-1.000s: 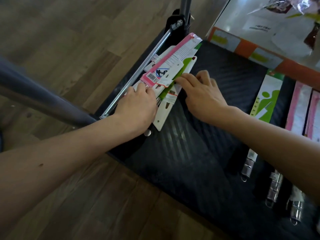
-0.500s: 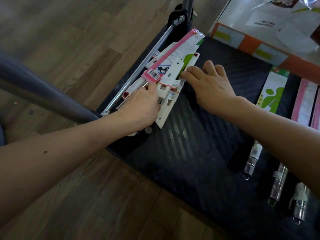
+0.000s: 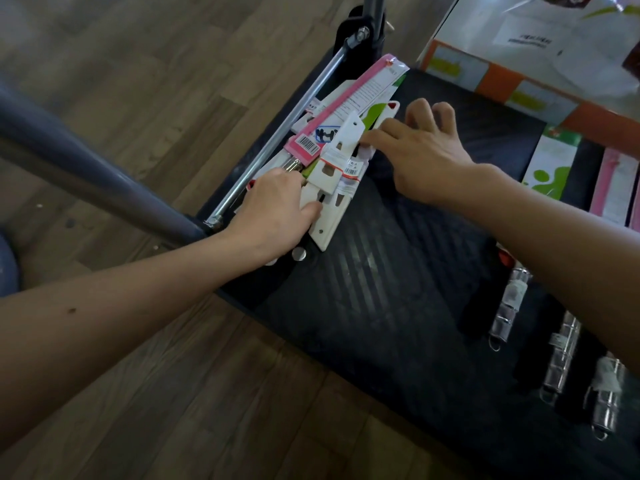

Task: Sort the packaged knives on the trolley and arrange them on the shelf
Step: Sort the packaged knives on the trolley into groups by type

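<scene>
A pile of packaged knives lies at the left end of the black trolley deck, against the handle hinge. On top are a pink-edged pack and white plastic sheaths. My left hand grips the near end of the pile, thumb on a white sheath. My right hand lies flat beside the pile, its thumb and fingers touching the pile's right edge. At the right, a green-and-white pack and pink packs lie side by side with clear handles pointing toward me.
The trolley's grey handle bar crosses the left side, with a steel brace rod along the deck's edge. An orange-and-white carton stands beyond the deck. Wooden floor surrounds the trolley.
My left hand has slid further onto the near end of the pile, thumb now on a white sheath. My right hand has shifted along the pile's right edge and spread its fingers.
</scene>
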`<state>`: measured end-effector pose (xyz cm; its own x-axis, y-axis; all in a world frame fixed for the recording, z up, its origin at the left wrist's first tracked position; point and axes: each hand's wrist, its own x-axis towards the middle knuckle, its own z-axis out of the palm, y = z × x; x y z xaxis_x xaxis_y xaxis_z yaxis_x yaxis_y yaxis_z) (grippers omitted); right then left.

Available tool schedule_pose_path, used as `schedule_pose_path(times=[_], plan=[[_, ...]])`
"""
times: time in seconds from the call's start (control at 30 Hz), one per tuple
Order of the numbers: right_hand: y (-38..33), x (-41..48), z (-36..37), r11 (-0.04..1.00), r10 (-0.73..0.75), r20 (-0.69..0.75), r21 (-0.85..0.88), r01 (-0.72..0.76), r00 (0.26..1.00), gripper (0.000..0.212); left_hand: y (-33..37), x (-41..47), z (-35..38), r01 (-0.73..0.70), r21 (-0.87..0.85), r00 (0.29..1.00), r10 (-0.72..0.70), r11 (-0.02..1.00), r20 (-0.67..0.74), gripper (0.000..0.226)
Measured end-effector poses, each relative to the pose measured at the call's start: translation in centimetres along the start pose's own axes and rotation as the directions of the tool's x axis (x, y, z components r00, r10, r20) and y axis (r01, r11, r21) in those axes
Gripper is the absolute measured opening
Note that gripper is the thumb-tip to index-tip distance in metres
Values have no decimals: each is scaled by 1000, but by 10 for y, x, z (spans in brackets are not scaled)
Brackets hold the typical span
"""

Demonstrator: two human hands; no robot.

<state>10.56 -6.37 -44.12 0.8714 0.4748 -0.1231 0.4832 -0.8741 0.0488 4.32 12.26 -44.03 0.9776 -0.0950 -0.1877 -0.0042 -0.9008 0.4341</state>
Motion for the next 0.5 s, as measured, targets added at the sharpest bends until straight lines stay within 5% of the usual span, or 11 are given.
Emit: schedule_pose_path(times=[0.5], plan=[[-4, -8, 0, 996, 38, 61, -80, -33, 997, 55, 22, -23, 9, 3, -350, 990, -52, 937, -132, 31]])
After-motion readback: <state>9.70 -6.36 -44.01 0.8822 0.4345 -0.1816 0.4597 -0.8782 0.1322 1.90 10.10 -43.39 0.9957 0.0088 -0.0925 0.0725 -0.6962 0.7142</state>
